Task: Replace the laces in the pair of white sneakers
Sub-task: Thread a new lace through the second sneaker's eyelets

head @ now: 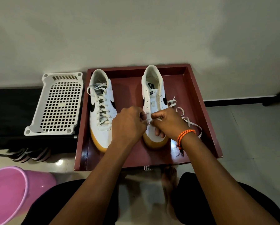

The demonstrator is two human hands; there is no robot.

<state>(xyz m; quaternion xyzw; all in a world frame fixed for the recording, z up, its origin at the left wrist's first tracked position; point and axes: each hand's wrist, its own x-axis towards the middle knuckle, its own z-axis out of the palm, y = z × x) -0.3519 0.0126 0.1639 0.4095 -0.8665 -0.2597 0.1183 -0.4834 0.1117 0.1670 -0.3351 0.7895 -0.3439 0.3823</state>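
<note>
**Lacing the right-hand sneaker, lowest eyelets**

Pale wall behind, tiled floor below. A dark red tray (199, 95) carries both shoes, toes toward the wearer. White slotted basket (54, 104) sits just left of the tray; pink bucket (9, 189) at lower left.

Laced sneaker (102, 111) on the tray's left side, fully threaded. Unlaced sneaker (153, 98) on the right, upper eyelets bare. A white lace (187, 119) trails loose off its right side onto the tray.

Left hand (127, 125) is curled, fingertips pinching the lace at the lowest eyelet, left row. Right hand (168, 124) curled too, pinching the lace end on the opposite side, lower fingers resting on the toe. Both forearms reach in from below, wrists level; orange cord bracelet (185, 135) on the right wrist.

Judgement: first bar is being set. Do it well by pulling both ends to equal length before crossing, keeping the flat lace untwisted, and steadying the shoe so it doesn't slide.
</note>
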